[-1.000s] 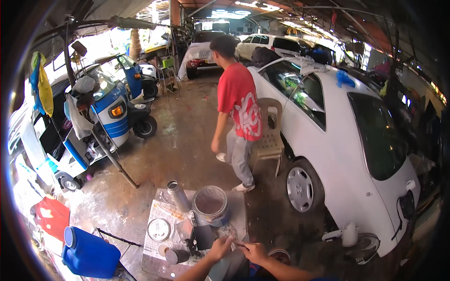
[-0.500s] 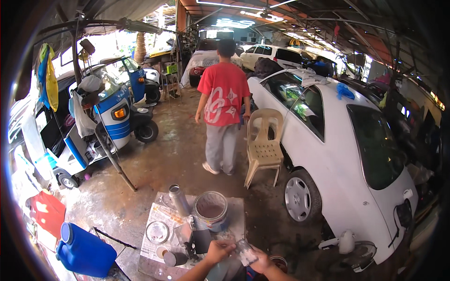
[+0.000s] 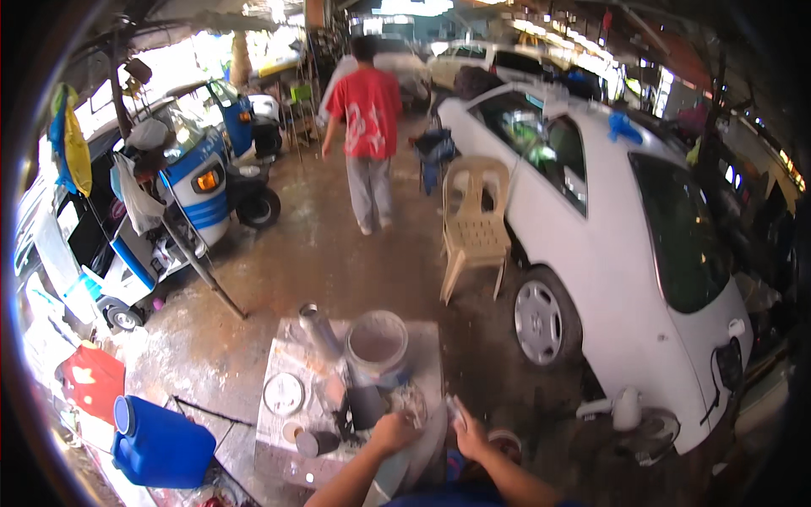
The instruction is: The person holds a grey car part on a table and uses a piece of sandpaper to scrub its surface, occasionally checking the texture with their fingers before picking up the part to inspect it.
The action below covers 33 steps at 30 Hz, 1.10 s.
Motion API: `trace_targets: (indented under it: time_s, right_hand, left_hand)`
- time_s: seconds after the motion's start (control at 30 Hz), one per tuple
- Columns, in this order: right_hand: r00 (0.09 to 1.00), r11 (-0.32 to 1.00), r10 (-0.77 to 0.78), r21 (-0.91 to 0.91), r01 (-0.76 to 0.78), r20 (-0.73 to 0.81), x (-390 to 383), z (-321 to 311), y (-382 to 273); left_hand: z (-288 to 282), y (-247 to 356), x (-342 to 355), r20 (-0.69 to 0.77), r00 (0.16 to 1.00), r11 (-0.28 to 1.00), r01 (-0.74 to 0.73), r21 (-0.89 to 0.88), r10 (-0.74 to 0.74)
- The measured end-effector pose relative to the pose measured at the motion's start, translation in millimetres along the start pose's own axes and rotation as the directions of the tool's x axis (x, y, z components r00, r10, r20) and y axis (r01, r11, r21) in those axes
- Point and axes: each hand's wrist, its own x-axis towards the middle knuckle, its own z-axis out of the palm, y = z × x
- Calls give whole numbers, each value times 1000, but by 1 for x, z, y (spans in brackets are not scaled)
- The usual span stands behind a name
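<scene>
Just beyond the fingers of the right hand (image 3: 470,439), a small pale piece (image 3: 456,411) stands out from the grip. Its long axis runs away from the body, the far end leaning slightly toward the left; its exact form is blurred. The right hand is closed around its near end, thumb and fingers pinching it, off to the right of the table (image 3: 429,355). The left hand (image 3: 395,433) is well apart from it, with a clear gap between the two. Back upward, the left hand has its fingers partly curled and pointing toward the right; whether they pinch anything cannot be told.

Close in front of the left hand lies a crumpled pale clump (image 3: 411,400), but whether the fingertips touch it is unclear. A dark flat plate (image 3: 367,406) is just beyond the left hand, tilted, and farther out from it stands an open bucket (image 3: 390,373). To the left of that hand are a small grey can (image 3: 317,444) and a round white lid (image 3: 284,395). A metal canister (image 3: 318,332) stands farther away, beside the bucket.
</scene>
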Motion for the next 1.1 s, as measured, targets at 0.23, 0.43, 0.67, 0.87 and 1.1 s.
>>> trace_targets:
  time_s: [0.23,0.43,0.67,0.87,1.1]
  right_hand:
    - [976,914,-145,-357,196,164,-40,42,-28]
    - [996,885,88,-458,-80,-4,2,33,32]
    - [992,937,-107,-329,122,63,-11,43,3]
    - [991,996,82,33,-79,-104,-11,21,-10]
    - [987,780,161,613,-126,-2,-23,-17,-34]
  left_hand:
    - [-17,12,15,532,828,973,-230,30,179]
    - [-7,27,8,628,775,996,-94,1,73]
    - [-16,25,0,606,768,976,-123,-179,208]
    - [-15,19,1,334,942,988,79,-129,-32]
    - [-16,45,4,262,958,667,118,-735,120]
